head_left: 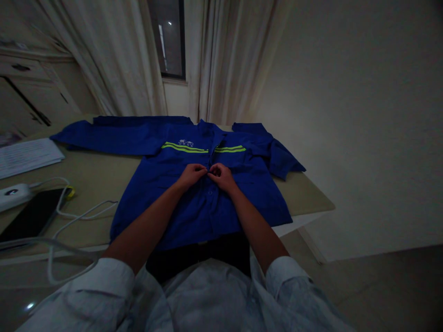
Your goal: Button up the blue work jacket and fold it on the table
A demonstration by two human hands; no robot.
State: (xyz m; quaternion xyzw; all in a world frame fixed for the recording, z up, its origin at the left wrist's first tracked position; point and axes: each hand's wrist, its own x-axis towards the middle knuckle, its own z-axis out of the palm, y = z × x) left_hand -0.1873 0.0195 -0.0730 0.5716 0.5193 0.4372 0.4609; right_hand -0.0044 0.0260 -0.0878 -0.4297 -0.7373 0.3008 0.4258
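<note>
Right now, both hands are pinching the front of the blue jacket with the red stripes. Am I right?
Almost! The stripes are yellow-green, not red, as the head view shows. The left hand and right hand are indeed pinching the front of the blue jacket.

1. A blue work jacket (263,184) with yellow-green stripes (185,148) lies spread on the table (311,196).
2. The left hand (193,175) and right hand (223,177) pinch its front placket (210,203), fingertips close together.
3. Leftward lie a smartphone (32,214), white cable (78,216) and printed sheets (29,157).
4. Curtains (114,55) hang behind.
</note>
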